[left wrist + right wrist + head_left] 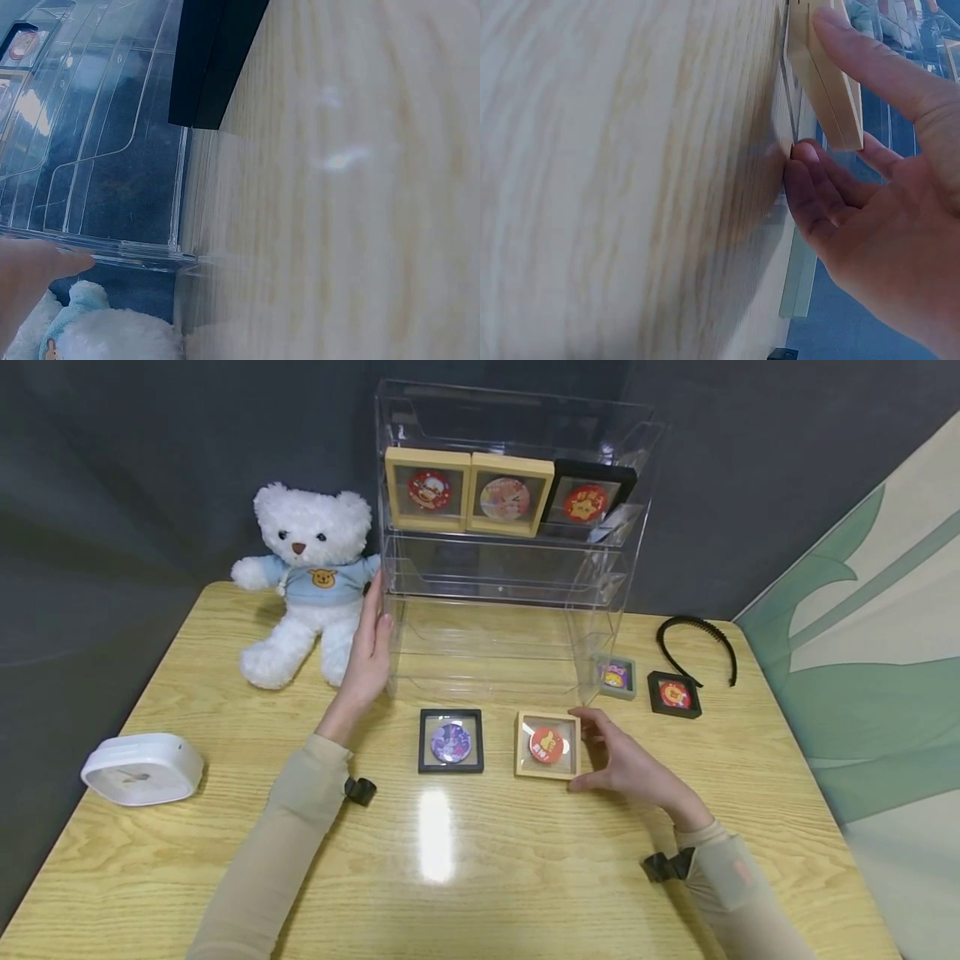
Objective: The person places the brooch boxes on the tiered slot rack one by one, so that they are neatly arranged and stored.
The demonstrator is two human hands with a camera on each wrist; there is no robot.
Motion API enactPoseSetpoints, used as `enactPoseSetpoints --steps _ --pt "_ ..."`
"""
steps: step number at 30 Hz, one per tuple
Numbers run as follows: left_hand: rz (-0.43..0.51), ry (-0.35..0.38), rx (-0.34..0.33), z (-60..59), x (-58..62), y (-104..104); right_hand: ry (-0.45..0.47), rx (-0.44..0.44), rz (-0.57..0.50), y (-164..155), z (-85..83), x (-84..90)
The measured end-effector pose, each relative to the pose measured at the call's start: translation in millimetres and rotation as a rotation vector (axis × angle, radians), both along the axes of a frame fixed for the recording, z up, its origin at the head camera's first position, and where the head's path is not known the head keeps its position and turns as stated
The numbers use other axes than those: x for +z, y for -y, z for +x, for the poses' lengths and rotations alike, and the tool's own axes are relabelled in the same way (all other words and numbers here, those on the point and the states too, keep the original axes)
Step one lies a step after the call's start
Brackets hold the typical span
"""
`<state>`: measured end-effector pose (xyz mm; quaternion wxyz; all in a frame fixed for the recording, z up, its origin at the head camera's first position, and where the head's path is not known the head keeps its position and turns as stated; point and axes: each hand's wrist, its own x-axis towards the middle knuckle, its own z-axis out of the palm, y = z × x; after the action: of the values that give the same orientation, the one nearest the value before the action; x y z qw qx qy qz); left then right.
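My left hand (367,647) rests with straight fingers along the left side of a clear acrylic display rack (480,681); its fingertip also shows at the rack's edge in the left wrist view. At the rack's front right, my right hand (626,760) pinches a tan-framed badge display case (525,771) between thumb and fingers at its right corners. A red badge sits inside that case. In the right wrist view the thumb (885,71) presses the tan case's edge and the other fingers curl close to the wood. Left of it lies a black-framed case (451,768) with a purple badge.
Two tan cases (427,522) and a black case (588,527) stand on an upper tier. A white teddy bear (315,535) sits left of the rack. A clock (142,768) is front left. Right are a green case (628,678), another black case (675,712) and a headband (697,622).
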<state>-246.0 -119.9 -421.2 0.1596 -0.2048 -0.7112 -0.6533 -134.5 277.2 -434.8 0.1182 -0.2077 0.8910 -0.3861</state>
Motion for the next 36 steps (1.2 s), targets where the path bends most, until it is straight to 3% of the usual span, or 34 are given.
enactPoseSetpoints --steps 11,17,26,36 --pt "-0.018 -0.025 0.010 1.2 -1.2 2.2 0.153 -0.043 -0.263 -1.9 -0.9 -1.4" --pt "-0.006 -0.017 0.004 0.8 -1.2 1.0 0.111 -0.065 -0.285 -3.4 -0.5 -4.9" --pt "-0.007 0.003 0.004 0.5 0.0 -0.2 0.022 -0.218 -0.336 -0.7 -1.2 -2.0" --pt "0.009 -0.020 -0.009 -0.2 -0.3 0.0 -0.022 -0.231 -0.374 2.1 -0.4 1.3"
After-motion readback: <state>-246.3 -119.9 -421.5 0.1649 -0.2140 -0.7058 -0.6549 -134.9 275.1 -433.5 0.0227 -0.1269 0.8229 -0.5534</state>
